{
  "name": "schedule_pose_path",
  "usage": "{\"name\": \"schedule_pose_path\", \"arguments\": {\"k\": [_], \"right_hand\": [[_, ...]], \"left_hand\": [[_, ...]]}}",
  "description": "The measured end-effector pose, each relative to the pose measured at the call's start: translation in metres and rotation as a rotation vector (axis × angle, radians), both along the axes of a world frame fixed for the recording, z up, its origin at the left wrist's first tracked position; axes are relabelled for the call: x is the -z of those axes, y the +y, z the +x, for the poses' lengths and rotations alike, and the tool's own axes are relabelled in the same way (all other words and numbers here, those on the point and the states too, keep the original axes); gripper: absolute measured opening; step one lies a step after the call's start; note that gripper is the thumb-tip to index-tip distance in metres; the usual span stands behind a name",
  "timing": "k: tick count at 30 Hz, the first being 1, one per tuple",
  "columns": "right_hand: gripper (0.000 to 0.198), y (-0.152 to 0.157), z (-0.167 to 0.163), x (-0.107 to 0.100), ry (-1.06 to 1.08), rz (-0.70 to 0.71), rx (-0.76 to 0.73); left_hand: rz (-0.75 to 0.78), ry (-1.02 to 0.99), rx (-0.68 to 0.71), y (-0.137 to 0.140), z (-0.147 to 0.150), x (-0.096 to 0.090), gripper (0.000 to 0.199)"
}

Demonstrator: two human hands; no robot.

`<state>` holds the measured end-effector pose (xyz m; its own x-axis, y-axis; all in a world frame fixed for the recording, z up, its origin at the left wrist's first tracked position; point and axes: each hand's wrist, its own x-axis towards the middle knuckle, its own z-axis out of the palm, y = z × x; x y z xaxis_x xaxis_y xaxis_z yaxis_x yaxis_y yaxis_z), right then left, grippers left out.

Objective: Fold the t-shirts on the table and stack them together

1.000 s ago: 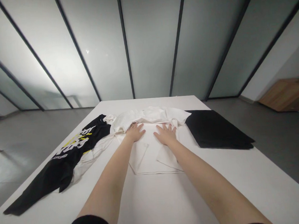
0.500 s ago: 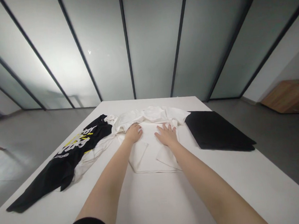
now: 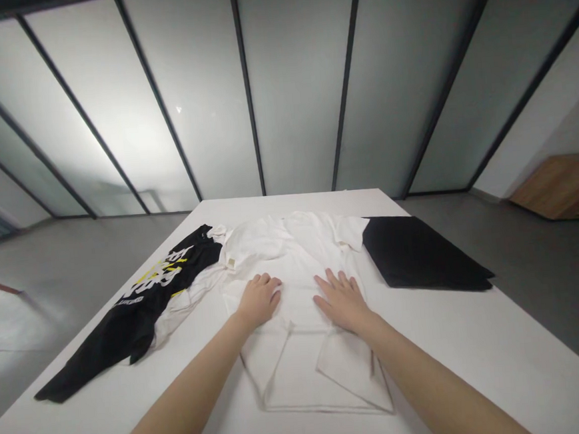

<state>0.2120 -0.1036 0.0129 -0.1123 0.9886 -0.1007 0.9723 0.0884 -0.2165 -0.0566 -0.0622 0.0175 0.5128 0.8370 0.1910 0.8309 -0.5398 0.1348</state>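
A white T-shirt lies spread on the white table in front of me, its far part slightly wrinkled. My left hand rests palm down on the left of the fabric, fingers stretched out. On the right of the same cloth lies my right hand, flat with its fingers spread. Closer to me, the near part of the white fabric shows folded flaps and a straight lower edge. Neither hand grips anything that I can see.
Along the table's left side lie a black garment with white and yellow lettering and some crumpled white cloth. A flat black folded piece lies at the right. The white table stands before frosted glass panels.
Both hands have come closer to me across the fabric. The bunched far part of the T-shirt is now flatter, and its near edge has shifted toward me.
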Motion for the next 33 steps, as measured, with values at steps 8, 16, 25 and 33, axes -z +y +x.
{"name": "schedule_pose_path", "arguments": {"k": [8,16,25,33], "right_hand": [[0.046,-0.026,0.057,-0.021,0.238,-0.184,-0.309],[0.017,-0.032,0.047,-0.032,0.343,-0.059,-0.404],[0.064,-0.025,0.157,-0.047,0.466,-0.236,0.198],[0.046,-0.021,0.147,-0.054,0.256,-0.023,0.369]], "left_hand": [[-0.328,-0.097,0.124,-0.018,-0.031,-0.029,0.028],[-0.58,-0.077,0.137,-0.026,-0.031,-0.045,0.03],[-0.789,-0.103,0.161,-0.022,-0.038,-0.048,0.06],[-0.812,0.001,0.043,-0.026,-0.027,-0.052,0.05]]}}
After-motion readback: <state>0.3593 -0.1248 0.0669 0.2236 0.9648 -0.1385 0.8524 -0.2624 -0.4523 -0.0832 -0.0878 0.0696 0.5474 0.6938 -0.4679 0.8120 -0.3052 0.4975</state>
